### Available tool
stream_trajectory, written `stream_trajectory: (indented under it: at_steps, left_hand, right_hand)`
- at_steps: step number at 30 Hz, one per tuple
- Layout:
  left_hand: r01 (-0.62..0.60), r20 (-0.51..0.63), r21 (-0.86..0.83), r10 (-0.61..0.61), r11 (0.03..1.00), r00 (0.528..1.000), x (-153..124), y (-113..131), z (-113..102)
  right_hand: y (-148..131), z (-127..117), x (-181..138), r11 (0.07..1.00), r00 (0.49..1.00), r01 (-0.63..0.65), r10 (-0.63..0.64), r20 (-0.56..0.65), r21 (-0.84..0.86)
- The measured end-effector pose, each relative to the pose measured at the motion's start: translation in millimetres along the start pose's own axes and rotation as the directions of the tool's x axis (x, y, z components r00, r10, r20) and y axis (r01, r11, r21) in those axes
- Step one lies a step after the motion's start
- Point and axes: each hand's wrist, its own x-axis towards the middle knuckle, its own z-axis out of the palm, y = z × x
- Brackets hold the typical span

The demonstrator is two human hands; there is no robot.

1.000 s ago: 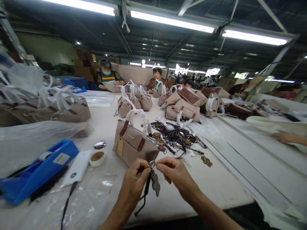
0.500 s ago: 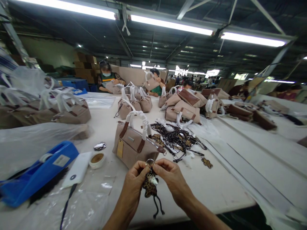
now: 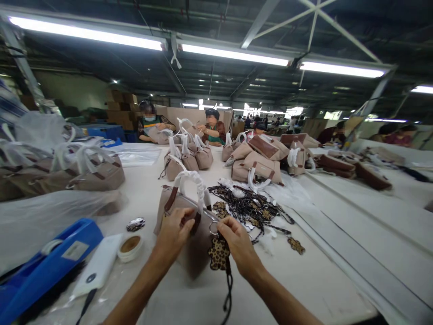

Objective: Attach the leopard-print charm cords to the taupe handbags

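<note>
A taupe handbag (image 3: 191, 255) with brown leather trim stands in front of me, tilted, its handles (image 3: 189, 179) wrapped in white material. My left hand (image 3: 175, 231) is at the bag's front, fingers bent and closed at the brown strap below a handle. In my right hand (image 3: 237, 241), thumb and fingers pinch a keychain near its metal ring (image 3: 214, 228), beside the bag's right side. From it hang a leopard-print bear charm (image 3: 218, 254) and a dark braided cord (image 3: 229, 289).
Black cords with leopard-print charms (image 3: 250, 210) are heaped behind the bag. To the left are a blue tape dispenser (image 3: 64, 257), a white power bank (image 3: 98, 266) and a tape roll (image 3: 130, 248). More handbags (image 3: 259, 167) are piled farther back. Co-workers (image 3: 213, 128) sit across the table.
My left hand has let go of the keychain ring and moved up to the bag. My right hand still holds the keychain. The bag has come nearer and turned.
</note>
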Motion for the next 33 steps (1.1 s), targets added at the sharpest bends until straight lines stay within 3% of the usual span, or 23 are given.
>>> stream_trajectory:
  at_steps: [6, 14, 19, 25, 29, 33]
  left_hand:
    - [-0.062, 0.205, -0.005, 0.062, 0.998, 0.977, 53, -7, 5]
    - [0.024, 0.379, -0.224, 0.064, 0.974, 0.923, 57, -8, 6]
    - [0.132, 0.344, -0.387, 0.01, 0.913, 0.939, 51, -11, 12]
    - [0.169, 0.346, -0.494, 0.015, 0.853, 0.938, 44, -10, 20]
    - [0.112, 0.318, -0.485, 0.055, 0.867, 0.946, 40, -12, 23]
    - [-0.015, 0.247, -0.461, 0.145, 0.887, 0.958, 38, -15, 20]
  right_hand:
    - [2, 7, 31, 0.991, 0.998, 0.062, -0.065, -0.024, -0.12]
    - [3, 9, 48, 0.971, 0.996, 0.052, -0.068, -0.061, -0.232]
    - [3, 10, 58, 0.956, 0.992, 0.073, -0.099, -0.078, -0.285]
    - [-1, 10, 62, 0.938, 0.995, 0.057, -0.081, -0.057, -0.343]
    - [-2, 18, 61, 0.919, 0.993, 0.05, -0.089, -0.082, -0.39]
    - [2, 29, 57, 0.9, 0.97, 0.105, -0.187, -0.157, -0.424]
